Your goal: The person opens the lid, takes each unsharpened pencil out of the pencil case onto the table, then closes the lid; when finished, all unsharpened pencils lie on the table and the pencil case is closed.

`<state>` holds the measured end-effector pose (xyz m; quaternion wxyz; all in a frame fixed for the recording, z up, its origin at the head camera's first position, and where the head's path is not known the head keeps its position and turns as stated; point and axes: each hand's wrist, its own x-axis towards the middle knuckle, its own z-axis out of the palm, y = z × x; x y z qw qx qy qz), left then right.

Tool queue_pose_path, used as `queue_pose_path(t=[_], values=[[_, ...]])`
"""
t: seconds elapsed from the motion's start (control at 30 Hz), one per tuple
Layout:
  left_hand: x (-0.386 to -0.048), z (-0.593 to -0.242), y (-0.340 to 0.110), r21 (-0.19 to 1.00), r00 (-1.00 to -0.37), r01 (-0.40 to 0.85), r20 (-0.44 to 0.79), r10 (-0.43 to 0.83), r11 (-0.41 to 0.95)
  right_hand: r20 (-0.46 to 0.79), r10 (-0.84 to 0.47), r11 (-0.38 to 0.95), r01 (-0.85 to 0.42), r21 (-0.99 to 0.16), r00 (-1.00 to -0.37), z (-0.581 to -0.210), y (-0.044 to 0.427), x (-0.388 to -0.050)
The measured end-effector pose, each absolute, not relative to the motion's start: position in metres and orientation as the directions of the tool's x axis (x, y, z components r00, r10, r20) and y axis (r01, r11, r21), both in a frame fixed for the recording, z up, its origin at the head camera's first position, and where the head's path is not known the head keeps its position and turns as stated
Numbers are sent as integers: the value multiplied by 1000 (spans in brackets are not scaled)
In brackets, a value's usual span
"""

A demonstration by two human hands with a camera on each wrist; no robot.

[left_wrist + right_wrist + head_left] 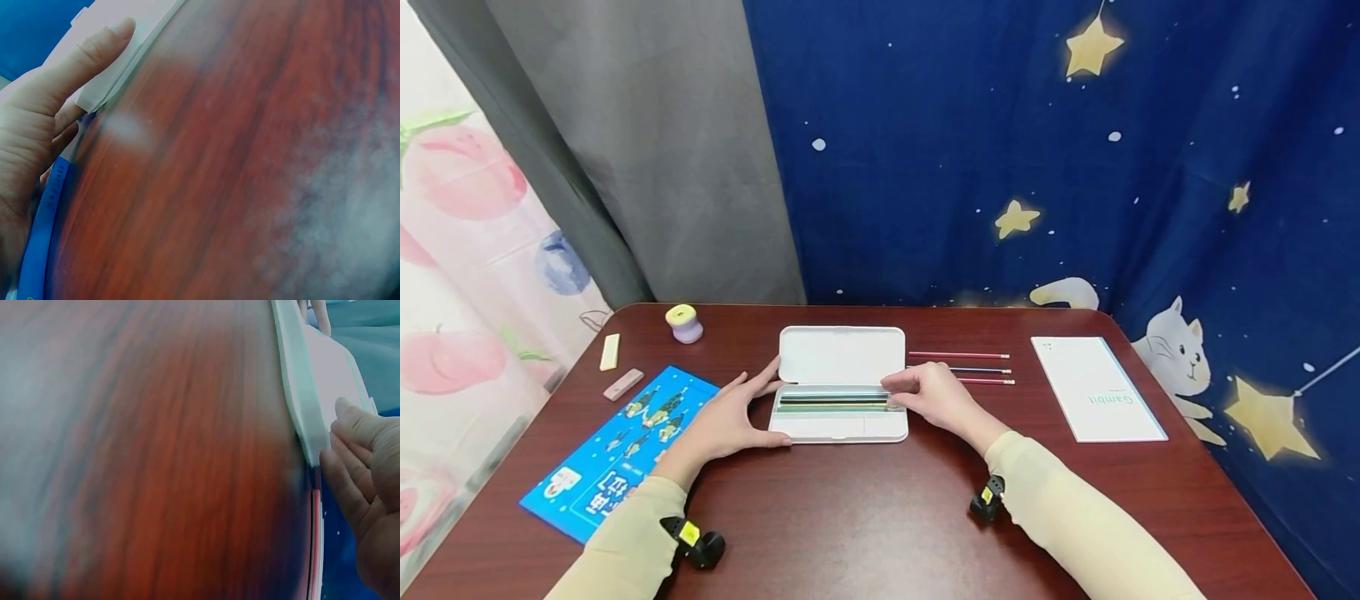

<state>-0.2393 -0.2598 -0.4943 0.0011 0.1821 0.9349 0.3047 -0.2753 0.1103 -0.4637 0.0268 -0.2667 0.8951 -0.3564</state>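
A white pencil case (842, 354) lies open on the table, its lid folded back on the far side. Several dark and green pencils (831, 404) lie lengthwise in its tray. Spread around the case's left end is my left hand (727, 417), thumb touching the front corner and fingers by the lid. My right hand (942, 398) is at the right end, its fingertips over the pencils' ends. In the right wrist view, that hand's thumb (359, 425) reaches over the case, with other fingers beside its end wall. Any fingertip contact with a pencil is hidden.
Several loose pencils (966, 369) lie right of the case, with a white notebook (1101, 392) farther right. A blue booklet (647, 442) lies under my left forearm. Two small bars (623, 384) and a yellow-and-purple container (685, 323) are at the far left. Curtains (925, 167) hang behind the table.
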Motion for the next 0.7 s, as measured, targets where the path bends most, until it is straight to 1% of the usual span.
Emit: queue_pose_path(t=[0.2,0.3,0.7], values=[[-239,-495,-260,562,-934,341,112,339,754,140,-541,657,-520,-546,-830,-468,98,-276],[-239,-494,-261,566,-932,347,121,341,748,152,-546,667,-538,-515,-824,-469,93,-276],[-238,-494,-260,562,-924,371,143,355,740,230,-530,640,-563,-523,-816,-472,89,-275]])
